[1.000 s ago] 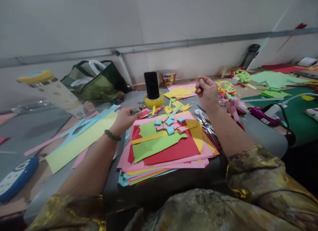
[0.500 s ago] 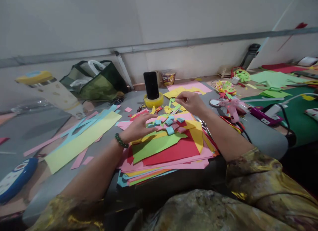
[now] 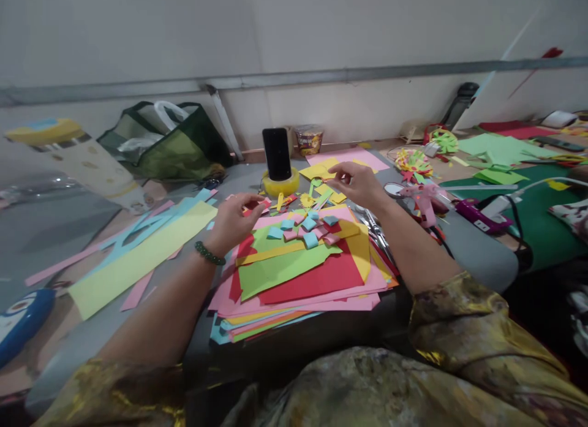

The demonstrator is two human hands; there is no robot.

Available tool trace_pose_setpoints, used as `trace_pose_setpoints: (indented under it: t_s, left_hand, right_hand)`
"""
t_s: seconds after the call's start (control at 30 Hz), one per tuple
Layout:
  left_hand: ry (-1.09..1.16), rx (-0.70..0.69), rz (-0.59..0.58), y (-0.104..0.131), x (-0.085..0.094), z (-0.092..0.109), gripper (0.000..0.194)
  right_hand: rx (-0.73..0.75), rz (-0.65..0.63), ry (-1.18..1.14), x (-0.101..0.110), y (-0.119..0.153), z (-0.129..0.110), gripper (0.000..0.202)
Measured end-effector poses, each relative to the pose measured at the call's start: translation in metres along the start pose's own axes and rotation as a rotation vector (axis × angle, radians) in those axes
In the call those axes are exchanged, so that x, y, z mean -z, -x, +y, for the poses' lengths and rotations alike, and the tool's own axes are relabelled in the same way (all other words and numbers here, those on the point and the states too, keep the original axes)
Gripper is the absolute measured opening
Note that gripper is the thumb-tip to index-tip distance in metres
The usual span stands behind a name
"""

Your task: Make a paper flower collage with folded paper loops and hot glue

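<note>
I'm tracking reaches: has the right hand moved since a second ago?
Yes; the right hand has moved leftward in view, closer to the propped smartphone.

green beaded bracelet (image 3: 209, 254), mottled sleeves (image 3: 463, 326)

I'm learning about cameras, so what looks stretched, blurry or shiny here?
Head view: the yellow-lidded bottle near the left edge looks stretched and slanted; head view: the cup has blurry lettering; head view: gold glints show on the right sleeve.
</note>
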State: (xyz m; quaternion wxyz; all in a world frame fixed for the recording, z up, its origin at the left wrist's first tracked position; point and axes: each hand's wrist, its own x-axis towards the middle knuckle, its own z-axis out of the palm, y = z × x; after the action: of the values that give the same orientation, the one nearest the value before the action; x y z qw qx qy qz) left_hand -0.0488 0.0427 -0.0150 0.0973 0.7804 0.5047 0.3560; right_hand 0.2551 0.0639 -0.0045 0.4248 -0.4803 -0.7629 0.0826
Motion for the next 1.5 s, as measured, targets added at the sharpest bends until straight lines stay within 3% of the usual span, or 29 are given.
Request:
trace_pose_setpoints:
  t_s: [0.1, 0.2, 0.27, 0.43, 0.6, 0.73, 0.8, 0.97, 1.07, 1.2, 1.33, 1.43, 1.5]
  left_hand:
    - [-0.015, -0.006, -0.076, -0.001, 0.004, 0.003, 0.037]
    - [-0.004, -0.026, -0.358, 0.001, 0.011, 0.011, 0.040]
    - [-0.030, -0.060, -0.532, 0.002, 0.015, 0.017, 0.041]
    - [-0.168, -0.134, -0.760, 0.009, 0.019, 0.028, 0.039]
    - [-0.247, -0.153, -0.808, 0.014, 0.021, 0.035, 0.020]
    - [-0.248, -0.106, -0.831, 0.013, 0.025, 0.038, 0.018]
    - [-0.252, -0.080, -0.831, 0.012, 0.026, 0.039, 0.016]
    - [-0.288, -0.053, -0.818, 0.013, 0.025, 0.037, 0.009]
    - [-0.251, -0.085, -0.790, 0.014, 0.025, 0.034, 0.010]
    - [-0.091, -0.104, -0.605, 0.013, 0.025, 0.035, 0.021]
    - [0.128, -0.103, -0.420, 0.018, 0.028, 0.049, 0.030]
    - [0.300, -0.137, -0.425, 0.027, 0.035, 0.067, 0.023]
    - [0.397, -0.208, -0.492, 0.037, 0.040, 0.078, 0.015]
  right_hand:
    - [-0.061, -0.302, -0.043, 0.011, 0.000, -0.001, 0.025]
    - [-0.164, -0.759, 0.016, 0.022, 0.000, -0.003, 0.023]
    - [-0.218, -0.913, 0.123, 0.026, 0.001, -0.005, 0.023]
    - [-0.198, -0.934, 0.251, 0.020, 0.005, -0.015, 0.036]
    - [-0.239, -0.940, 0.306, 0.008, 0.008, -0.025, 0.036]
    - [-0.271, -0.963, 0.286, 0.011, 0.007, -0.032, 0.030]
    - [-0.279, -0.921, 0.253, 0.014, 0.006, -0.031, 0.027]
    - [-0.324, -0.618, 0.276, 0.014, 0.002, -0.015, 0.018]
    - [-0.340, -0.517, 0.305, 0.011, 0.001, -0.008, 0.013]
    - [-0.361, -0.387, 0.341, 0.013, 0.001, -0.005, 0.014]
    - [-0.387, -0.137, 0.363, 0.017, -0.004, -0.006, 0.023]
    - [-0.382, 0.071, 0.297, 0.018, -0.006, -0.009, 0.024]
    - [-0.375, 0.145, 0.244, 0.019, -0.006, -0.010, 0.022]
